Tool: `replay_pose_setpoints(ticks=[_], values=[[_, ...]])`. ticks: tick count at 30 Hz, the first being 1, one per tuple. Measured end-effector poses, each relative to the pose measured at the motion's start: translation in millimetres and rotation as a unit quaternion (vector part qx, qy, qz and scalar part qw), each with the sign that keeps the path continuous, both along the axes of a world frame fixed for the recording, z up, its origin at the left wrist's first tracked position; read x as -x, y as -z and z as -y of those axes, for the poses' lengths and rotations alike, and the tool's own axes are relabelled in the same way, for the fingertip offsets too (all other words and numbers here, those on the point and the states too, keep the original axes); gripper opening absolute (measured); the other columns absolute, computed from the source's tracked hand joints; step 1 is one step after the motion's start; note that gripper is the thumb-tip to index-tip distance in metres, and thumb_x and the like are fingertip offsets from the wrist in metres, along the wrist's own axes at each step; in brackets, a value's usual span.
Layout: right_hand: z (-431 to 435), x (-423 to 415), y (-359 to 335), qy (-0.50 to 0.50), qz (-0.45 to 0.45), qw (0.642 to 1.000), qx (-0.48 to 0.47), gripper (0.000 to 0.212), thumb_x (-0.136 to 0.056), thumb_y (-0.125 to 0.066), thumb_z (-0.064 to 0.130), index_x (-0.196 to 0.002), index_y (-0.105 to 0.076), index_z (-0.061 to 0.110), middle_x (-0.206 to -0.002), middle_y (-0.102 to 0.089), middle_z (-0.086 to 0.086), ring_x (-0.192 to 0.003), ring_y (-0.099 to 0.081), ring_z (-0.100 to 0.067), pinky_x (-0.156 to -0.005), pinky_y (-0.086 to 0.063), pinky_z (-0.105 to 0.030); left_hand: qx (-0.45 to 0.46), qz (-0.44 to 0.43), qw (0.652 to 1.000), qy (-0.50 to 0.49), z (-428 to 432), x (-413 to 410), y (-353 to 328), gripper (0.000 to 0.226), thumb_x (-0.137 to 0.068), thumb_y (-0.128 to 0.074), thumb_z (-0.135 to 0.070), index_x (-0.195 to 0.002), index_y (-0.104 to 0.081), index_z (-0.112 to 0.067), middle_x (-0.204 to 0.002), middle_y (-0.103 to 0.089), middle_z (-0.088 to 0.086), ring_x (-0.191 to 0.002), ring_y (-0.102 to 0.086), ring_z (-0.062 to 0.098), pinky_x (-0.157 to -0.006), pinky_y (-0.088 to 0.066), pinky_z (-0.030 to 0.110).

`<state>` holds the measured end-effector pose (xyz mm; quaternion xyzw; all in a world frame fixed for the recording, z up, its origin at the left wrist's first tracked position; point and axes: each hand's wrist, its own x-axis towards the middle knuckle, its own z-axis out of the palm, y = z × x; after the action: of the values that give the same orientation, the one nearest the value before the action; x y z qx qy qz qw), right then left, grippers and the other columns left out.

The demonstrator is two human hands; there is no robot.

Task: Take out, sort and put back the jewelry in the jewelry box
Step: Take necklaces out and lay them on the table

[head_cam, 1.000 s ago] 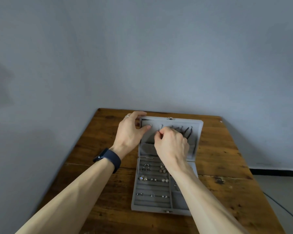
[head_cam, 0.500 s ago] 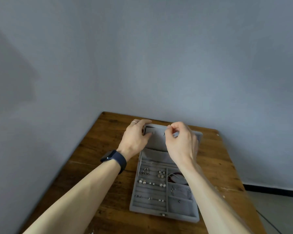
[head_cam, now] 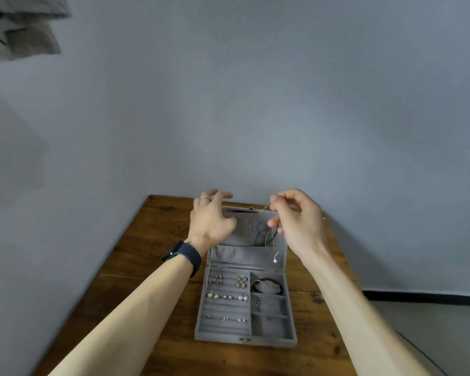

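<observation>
My right hand (head_cam: pixel 296 221) pinches the necklace (head_cam: pixel 275 257) chain; the pendant hangs toward 6 o'clock, before the raised lid (head_cam: pixel 246 226) of the jewelry box (head_cam: pixel 244 341). My left hand (head_cam: pixel 210 222), fingers spread wide, holds nothing at the lid's 9 o'clock edge.

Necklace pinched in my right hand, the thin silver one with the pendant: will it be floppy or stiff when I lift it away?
Probably floppy: the necklace hangs limp from the grip of the right hand. Its pendant dangles lowest, so it may swing. It could also snag the dark cords in the lid.
</observation>
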<state>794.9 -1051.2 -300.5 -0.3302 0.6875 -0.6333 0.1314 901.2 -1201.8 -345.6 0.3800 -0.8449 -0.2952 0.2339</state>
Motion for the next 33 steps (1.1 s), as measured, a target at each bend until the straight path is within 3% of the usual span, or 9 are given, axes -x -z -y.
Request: replay_pose_setpoints(ticks=[2, 4, 7, 11, 14, 17, 22, 27, 33], values=[[-10, -4, -9, -0.016, 0.025, 1.000, 0.010, 0.010, -0.094, -0.065, 0.017, -0.084, -0.065, 0.014, -0.071, -0.068, 0.005, -0.053, -0.064, -0.014, -0.051, -0.043, -0.029, -0.029, -0.057, 0.997, 0.053, -20, -1, -14, 0.059, -0.074, -0.061, -0.025, -0.133, -0.058, -0.028, -0.139, -0.052, -0.001, -0.132, -0.039, 0.019, -0.102, -0.032, 0.027], [-23, -9, -16, -0.037, 0.047, 0.998, 0.016, 0.011, -0.094, -0.064, 0.015, -0.085, -0.065, 0.009, -0.072, -0.066, 0.003, -0.053, -0.061, -0.014, -0.048, -0.042, -0.024, -0.120, -0.073, 0.978, 0.157, -43, -5, -25, 0.050, -0.076, -0.064, -0.016, -0.125, -0.067, -0.024, -0.128, -0.065, -0.008, -0.123, -0.054, 0.008, -0.104, -0.040, 0.026], [-46, -20, -16, -0.052, 0.070, 0.996, 0.020, 0.015, -0.094, -0.062, 0.011, -0.088, -0.065, -0.003, -0.071, -0.064, -0.002, -0.054, -0.057, -0.015, -0.047, -0.040, -0.023, -0.220, -0.098, 0.942, 0.234, -79, -20, -28, 0.027, -0.083, -0.066, -0.010, -0.107, -0.076, -0.017, -0.108, -0.075, -0.005, -0.104, -0.065, 0.006, -0.094, -0.046, 0.024], [-80, -34, 5, -0.080, 0.062, 0.995, -0.025, 0.012, -0.093, -0.063, 0.011, -0.086, -0.065, 0.001, -0.070, -0.066, 0.000, -0.060, -0.056, -0.015, -0.050, -0.039, -0.026, -0.270, -0.154, 0.926, 0.213, -113, -45, -19, 0.017, -0.093, -0.067, -0.018, -0.107, -0.077, -0.020, -0.106, -0.076, -0.003, -0.106, -0.068, 0.010, -0.097, -0.047, 0.032], [-106, -45, 19, -0.110, 0.048, 0.991, -0.066, 0.011, -0.094, -0.063, 0.014, -0.086, -0.068, 0.007, -0.070, -0.065, 0.003, -0.061, -0.057, -0.014, -0.052, -0.041, -0.027, -0.289, -0.147, 0.919, 0.223, -130, -63, -13, 0.021, -0.096, -0.063, -0.019, -0.114, -0.074, -0.019, -0.112, -0.075, 0.000, -0.110, -0.069, 0.017, -0.106, -0.047, 0.046], [-132, -53, 30, -0.132, 0.022, 0.986, -0.103, 0.013, -0.095, -0.063, 0.018, -0.086, -0.069, 0.012, -0.068, -0.065, 0.007, -0.063, -0.058, -0.011, -0.056, -0.045, -0.027, -0.320, -0.133, 0.911, 0.222, -148, -79, -12, 0.021, -0.098, -0.060, -0.016, -0.113, -0.075, -0.012, -0.111, -0.075, 0.004, -0.107, -0.070, 0.021, -0.107, -0.048, 0.049], [-170, -66, 46, -0.161, 0.011, 0.978, -0.132, 0.015, -0.094, -0.065, 0.023, -0.089, -0.073, 0.012, -0.073, -0.067, 0.006, -0.066, -0.059, -0.010, -0.060, -0.047, -0.027, -0.308, -0.106, 0.921, 0.212, -179, -97, 1, 0.019, -0.093, -0.072, -0.022, -0.103, -0.077, -0.008, -0.101, -0.077, 0.007, -0.097, -0.073, 0.026, -0.100, -0.051, 0.054], [-198, -78, 60, -0.178, 0.026, 0.972, -0.149, 0.014, -0.095, -0.065, 0.022, -0.086, -0.072, 0.014, -0.076, -0.068, 0.003, -0.070, -0.061, -0.011, -0.064, -0.048, -0.032, -0.299, -0.098, 0.923, 0.223, -206, -110, 15, 0.018, -0.093, -0.071, -0.021, -0.099, -0.075, -0.004, -0.097, -0.076, 0.009, -0.091, -0.072, 0.024, -0.096, -0.056, 0.043], [-211, -103, 77, -0.204, 0.075, 0.968, -0.127, 0.015, -0.100, -0.059, 0.027, -0.108, -0.063, 0.015, -0.105, -0.073, 0.003, -0.102, -0.067, -0.014, -0.084, -0.053, -0.033, -0.311, -0.087, 0.924, 0.207, -220, -117, 14, 0.018, -0.097, -0.063, -0.022, -0.094, -0.067, -0.005, -0.077, -0.068, -0.001, -0.072, -0.062, 0.014, -0.067, -0.047, 0.030]])
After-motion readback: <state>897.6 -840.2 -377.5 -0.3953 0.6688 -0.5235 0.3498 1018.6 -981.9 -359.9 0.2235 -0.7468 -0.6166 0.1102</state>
